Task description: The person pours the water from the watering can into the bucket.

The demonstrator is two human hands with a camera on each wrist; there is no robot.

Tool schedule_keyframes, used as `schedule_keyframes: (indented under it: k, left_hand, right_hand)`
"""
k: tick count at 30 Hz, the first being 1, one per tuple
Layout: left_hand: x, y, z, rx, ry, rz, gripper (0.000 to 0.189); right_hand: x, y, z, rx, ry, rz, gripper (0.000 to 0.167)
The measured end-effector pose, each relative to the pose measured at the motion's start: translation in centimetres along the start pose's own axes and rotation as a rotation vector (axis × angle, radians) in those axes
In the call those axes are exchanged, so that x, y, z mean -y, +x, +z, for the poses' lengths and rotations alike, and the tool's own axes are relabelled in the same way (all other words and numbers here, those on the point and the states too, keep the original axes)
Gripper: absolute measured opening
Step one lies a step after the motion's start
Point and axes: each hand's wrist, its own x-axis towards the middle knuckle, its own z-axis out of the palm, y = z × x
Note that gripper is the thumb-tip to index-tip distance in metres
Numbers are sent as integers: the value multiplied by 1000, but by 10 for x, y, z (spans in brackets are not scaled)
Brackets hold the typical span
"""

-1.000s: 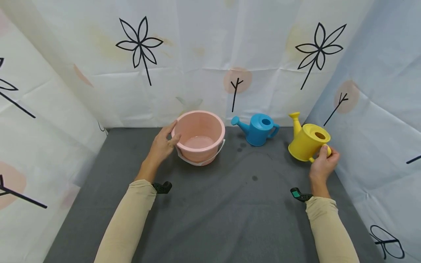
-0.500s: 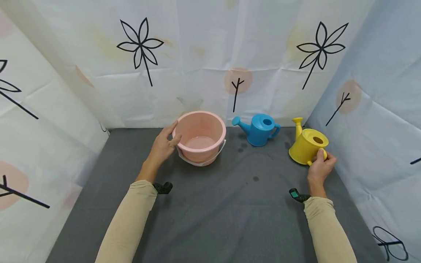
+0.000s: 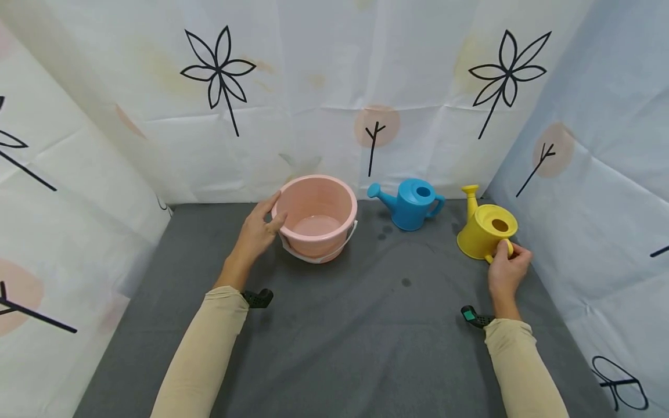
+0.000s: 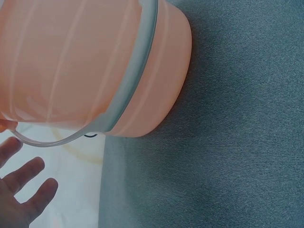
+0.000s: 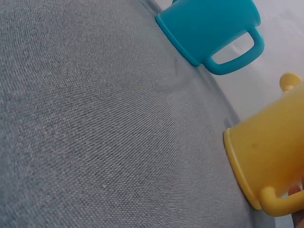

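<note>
A pink bucket (image 3: 315, 215) stands near the back of the table, its white bail handle (image 4: 130, 71) hanging down along the side. My left hand (image 3: 256, 231) touches the bucket's left rim, and the left wrist view shows several of its fingers spread and fairly straight. At the right, a yellow watering can (image 3: 482, 232) sits upright with its spout pointing to the back. The fingers and thumb of my right hand (image 3: 508, 271) grip its handle (image 5: 280, 203). Between bucket and yellow can stands a blue watering can (image 3: 410, 206), which neither hand touches.
Dark grey cloth covers the table (image 3: 360, 337). White fabric walls (image 3: 313, 69) with black flower drawings rise along the back and both sides. The right wall is close beside my right hand.
The yellow watering can was tilted and a little higher; it has come down and now stands level, with my right hand still on its handle. My left hand and the bucket stayed put.
</note>
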Motion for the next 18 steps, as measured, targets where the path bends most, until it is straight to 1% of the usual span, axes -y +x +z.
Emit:
schedule_keyframes:
  k: [2, 6, 10, 14, 16, 18]
  left_hand:
    - [0, 0, 0, -6, -3, -3, 63]
    - [0, -1, 0, -9, -7, -1, 63]
    - [0, -2, -1, -4, -6, -6, 63]
    - [0, -2, -1, -2, 4, 3, 63]
    - [1, -1, -1, -2, 9, 10, 63]
    - [1, -1, -2, -7, 12, 12, 63]
  right_hand:
    - [2, -1, -1, -9, -35, -2, 11]
    - [6, -2, -3, -50, -23, -23, 15]
    - [14, -2, -5, -122, 36, -70, 19]
    - [23, -2, -7, -187, 95, -134, 15]
    - [29, -1, -7, -204, 133, -172, 12]
    - [36, -1, -6, -201, 177, -209, 8]
